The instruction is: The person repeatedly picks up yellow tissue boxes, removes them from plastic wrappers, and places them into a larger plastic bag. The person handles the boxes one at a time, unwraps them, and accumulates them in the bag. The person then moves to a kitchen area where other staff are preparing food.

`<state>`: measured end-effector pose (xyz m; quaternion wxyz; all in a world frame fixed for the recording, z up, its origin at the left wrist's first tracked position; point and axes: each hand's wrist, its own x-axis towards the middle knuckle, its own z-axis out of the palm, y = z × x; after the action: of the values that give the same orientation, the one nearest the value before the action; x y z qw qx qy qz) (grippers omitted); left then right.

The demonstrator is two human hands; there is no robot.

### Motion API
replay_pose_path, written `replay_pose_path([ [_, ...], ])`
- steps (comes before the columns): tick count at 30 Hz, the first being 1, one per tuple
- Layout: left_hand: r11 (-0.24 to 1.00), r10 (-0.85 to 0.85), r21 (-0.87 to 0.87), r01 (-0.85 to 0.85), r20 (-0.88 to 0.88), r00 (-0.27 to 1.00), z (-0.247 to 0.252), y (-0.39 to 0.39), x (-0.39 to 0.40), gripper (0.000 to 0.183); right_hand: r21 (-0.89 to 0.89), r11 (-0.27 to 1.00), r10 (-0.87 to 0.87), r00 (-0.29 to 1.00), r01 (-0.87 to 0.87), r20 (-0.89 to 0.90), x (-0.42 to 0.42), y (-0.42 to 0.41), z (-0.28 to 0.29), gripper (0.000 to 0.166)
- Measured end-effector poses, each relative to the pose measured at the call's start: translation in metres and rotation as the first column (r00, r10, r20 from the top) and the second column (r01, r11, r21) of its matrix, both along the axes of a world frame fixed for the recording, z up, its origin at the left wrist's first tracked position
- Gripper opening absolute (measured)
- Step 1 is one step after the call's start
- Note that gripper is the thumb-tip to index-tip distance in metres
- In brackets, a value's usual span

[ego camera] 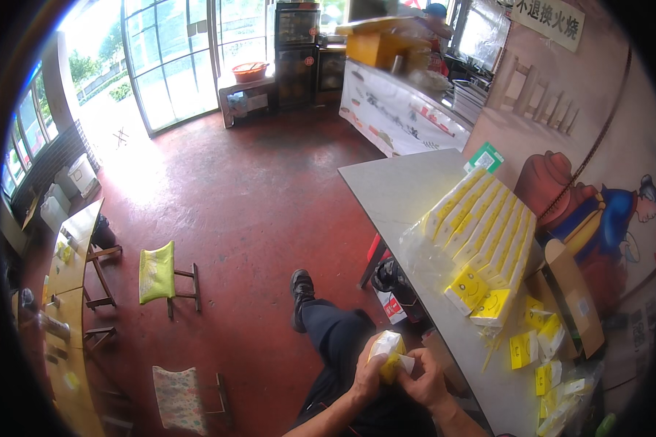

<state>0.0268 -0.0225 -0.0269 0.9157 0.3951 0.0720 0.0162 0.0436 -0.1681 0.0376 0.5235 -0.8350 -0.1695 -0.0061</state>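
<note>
Above my lap, my left hand (367,368) grips a small yellow-and-white tissue packet (389,345) from its left side. My right hand (425,379) pinches a white flap or sheet at the packet's right side. To the right, a grey table (404,191) carries a large plastic-wrapped stack of yellow tissue packets (484,224). Two packets with smiling faces lie at the near end of that stack, one of them a yellow packet (467,289). Several loose packets, among them a face-printed packet (523,349), lie closer to me on the table.
An open cardboard box (574,295) stands by the painted wall. Left are a green folding stool (157,273), a patterned folding stool (179,399) and a long wooden table (68,306). A person (436,27) is behind the far counter (399,112). A dark bag (391,276) sits under the grey table's edge.
</note>
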Motion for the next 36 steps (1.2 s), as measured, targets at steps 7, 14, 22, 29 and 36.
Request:
replay_pose_path([
  [7,1.0,-0.01,0.0,0.01,0.004,1.0,0.0,0.0,0.001,0.058,-0.104,0.991,0.105,0.964,-0.082,0.246,0.011,-0.001,0.014,0.016],
  [14,0.974,-0.068,-0.222,0.051,-0.072,0.995,0.01,0.001,0.0,0.054,-0.03,0.996,0.082,0.994,-0.08,0.072,0.005,-0.004,0.011,0.015],
  [22,0.89,-0.198,-0.439,0.128,-0.118,0.973,0.015,-0.009,0.001,0.059,0.032,0.999,-0.021,0.988,0.016,0.151,-0.007,-0.014,0.018,0.014],
  [29,0.884,-0.182,-0.45,0.127,-0.081,0.98,0.041,0.013,-0.004,0.069,0.23,0.973,-0.014,0.996,-0.007,0.09,-0.001,-0.001,0.022,0.015],
  [36,0.9,-0.288,-0.361,0.243,-0.075,0.955,0.054,-0.014,-0.006,0.075,-0.07,0.997,-0.018,0.98,0.033,0.201,-0.018,-0.021,0.022,0.095],
])
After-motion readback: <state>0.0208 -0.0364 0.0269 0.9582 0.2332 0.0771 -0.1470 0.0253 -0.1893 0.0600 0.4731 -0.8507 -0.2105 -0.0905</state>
